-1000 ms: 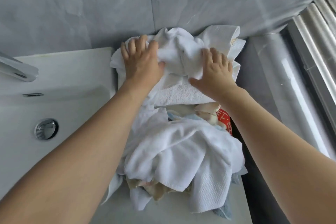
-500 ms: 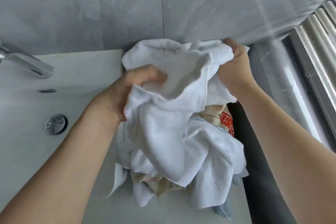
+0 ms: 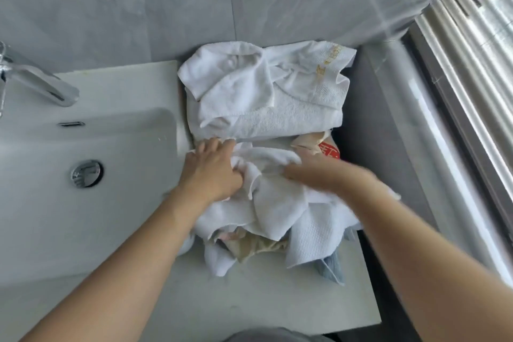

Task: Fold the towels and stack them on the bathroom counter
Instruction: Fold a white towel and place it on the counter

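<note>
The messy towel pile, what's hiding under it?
Under the messy towel pile peek a beige cloth, a blue cloth and something red-printed. Anything deeper is covered.

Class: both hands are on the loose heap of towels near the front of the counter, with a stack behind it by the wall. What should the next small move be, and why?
Probably lift one white towel clear of the heap. The left hand already grips its bunched edge and the right hand, blurred, rests on it, while the stack by the wall awaits another.
</note>
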Demonstrator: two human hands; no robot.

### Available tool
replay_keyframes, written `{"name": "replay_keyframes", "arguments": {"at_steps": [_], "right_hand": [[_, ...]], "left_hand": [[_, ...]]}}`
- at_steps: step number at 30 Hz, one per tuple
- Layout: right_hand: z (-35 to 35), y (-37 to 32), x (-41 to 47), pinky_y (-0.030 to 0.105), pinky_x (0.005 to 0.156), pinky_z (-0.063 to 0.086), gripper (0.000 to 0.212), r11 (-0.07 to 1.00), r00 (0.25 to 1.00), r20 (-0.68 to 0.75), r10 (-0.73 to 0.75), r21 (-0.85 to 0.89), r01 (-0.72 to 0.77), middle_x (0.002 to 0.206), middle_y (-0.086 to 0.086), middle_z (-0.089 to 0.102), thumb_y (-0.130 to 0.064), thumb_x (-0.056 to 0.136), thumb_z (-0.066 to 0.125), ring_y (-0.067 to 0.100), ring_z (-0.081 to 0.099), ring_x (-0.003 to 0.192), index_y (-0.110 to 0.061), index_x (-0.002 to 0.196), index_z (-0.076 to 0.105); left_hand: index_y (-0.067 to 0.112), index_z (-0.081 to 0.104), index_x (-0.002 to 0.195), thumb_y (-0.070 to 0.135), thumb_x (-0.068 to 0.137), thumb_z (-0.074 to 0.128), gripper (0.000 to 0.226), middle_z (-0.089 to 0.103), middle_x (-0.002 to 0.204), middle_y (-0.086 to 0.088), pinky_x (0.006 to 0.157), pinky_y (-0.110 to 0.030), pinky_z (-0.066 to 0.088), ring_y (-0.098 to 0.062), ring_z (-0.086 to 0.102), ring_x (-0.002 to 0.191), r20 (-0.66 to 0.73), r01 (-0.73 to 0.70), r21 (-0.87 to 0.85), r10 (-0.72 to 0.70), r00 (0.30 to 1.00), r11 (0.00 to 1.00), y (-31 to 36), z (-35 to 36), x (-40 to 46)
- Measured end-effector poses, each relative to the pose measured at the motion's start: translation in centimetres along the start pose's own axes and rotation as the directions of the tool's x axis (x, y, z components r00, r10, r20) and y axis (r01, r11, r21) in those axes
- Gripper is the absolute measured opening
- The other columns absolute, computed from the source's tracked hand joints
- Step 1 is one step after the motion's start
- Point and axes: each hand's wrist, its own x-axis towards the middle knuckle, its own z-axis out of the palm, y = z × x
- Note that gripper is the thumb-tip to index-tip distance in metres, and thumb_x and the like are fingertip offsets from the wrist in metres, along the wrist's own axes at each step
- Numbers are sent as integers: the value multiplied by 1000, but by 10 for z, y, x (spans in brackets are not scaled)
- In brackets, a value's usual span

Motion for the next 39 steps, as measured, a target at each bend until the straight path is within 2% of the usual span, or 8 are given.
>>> {"name": "replay_keyframes", "arguments": {"at_steps": [3,6,10,15,20,24,32,39], "right_hand": [[51,11,11,45,103,30,64,999,957,-288,-38,26,47,144,12,39,-56,87,43,34,40,129,-32,145,31],[34,19,22,44,112,25,65,956,989,-146,-34,283,75,147,1,32,-59,73,50,28,31,136,-48,137,41],[-16,15,31,19,82,44,44,565,972,-150,-180,793,227,124,-7,55,-46,72,61,8,52,115,-39,116,65],[-49,-11,72,35,108,27,46,926,672,-723,-160,127,357,136,2,42,-24,87,60,25,40,126,-24,132,52],[-73,-29,113,42,117,17,59,916,668,-629,-398,-230,328,152,5,31,-27,89,58,29,27,141,-20,145,38],[-81,-39,138,47,120,5,77,909,712,-569,-411,-313,274,162,6,10,-39,91,57,30,11,148,-24,154,16],[-89,-64,155,46,108,15,82,921,648,-662,-377,-345,182,148,4,30,-56,82,60,28,24,138,-31,150,22],[-86,-63,144,48,114,9,97,874,614,-630,-476,-418,249,159,5,10,-34,77,67,27,9,146,-32,153,7]], "left_hand": [[23,46,141,45,93,47,53,51,139,-7,102,-46,34,-33,45,127,-240,-46,16,48,969,999,-4,17,6],[24,50,134,50,96,43,47,44,140,-4,104,-44,28,-30,40,126,-299,-31,45,43,953,998,-8,12,16],[18,54,129,38,85,59,49,42,139,-7,102,-43,28,-33,40,123,-445,-58,-17,44,895,998,1,-12,32],[12,45,139,35,71,72,77,37,147,-17,101,-47,31,-38,38,129,-551,-3,7,6,834,1000,16,-48,82],[8,49,129,50,74,75,74,38,147,-15,112,-46,26,-37,33,136,-330,146,-57,-156,931,988,13,-65,138],[12,51,88,28,83,60,20,63,90,-7,72,-39,40,-39,55,89,-522,-15,-363,-190,831,932,10,-89,145],[7,50,68,11,60,53,11,48,63,-8,59,-28,41,-22,47,64,-168,-211,-967,-264,950,-144,-12,-124,100],[16,69,79,59,81,66,43,69,84,-13,78,-33,51,-22,67,75,90,173,-859,-191,978,481,-25,-104,97]]}}
